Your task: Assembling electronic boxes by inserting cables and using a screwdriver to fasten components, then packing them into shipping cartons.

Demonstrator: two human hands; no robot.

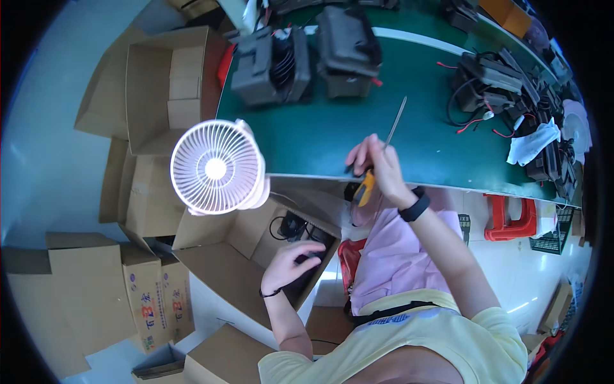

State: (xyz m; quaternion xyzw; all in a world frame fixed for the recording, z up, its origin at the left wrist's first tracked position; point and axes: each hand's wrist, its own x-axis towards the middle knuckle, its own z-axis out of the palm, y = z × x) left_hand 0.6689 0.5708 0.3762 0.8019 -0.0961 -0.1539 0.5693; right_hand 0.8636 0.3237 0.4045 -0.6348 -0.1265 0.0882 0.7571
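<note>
In my right hand (382, 168) is a screwdriver with a yellow and black handle (365, 188); its long thin metal shaft points away over the green table (409, 137). The fingers are closed around it, just above the table's front edge. My left hand (289, 265) reaches over an open cardboard box (224, 269) beside the table. Its thumb and fingers are apart and curved, with dark parts behind them. Inside the box lie black cables and dark pieces (292, 226), partly hidden by the hand.
A white round fan (216, 168) stands at the table's left corner. Dark grey cases (348, 51) sit at the far side. Black units with red-tipped wires (492, 83) and a white cloth (535, 142) crowd the right. Cardboard boxes (153, 294) fill the left; a red stool (511, 217) stands right.
</note>
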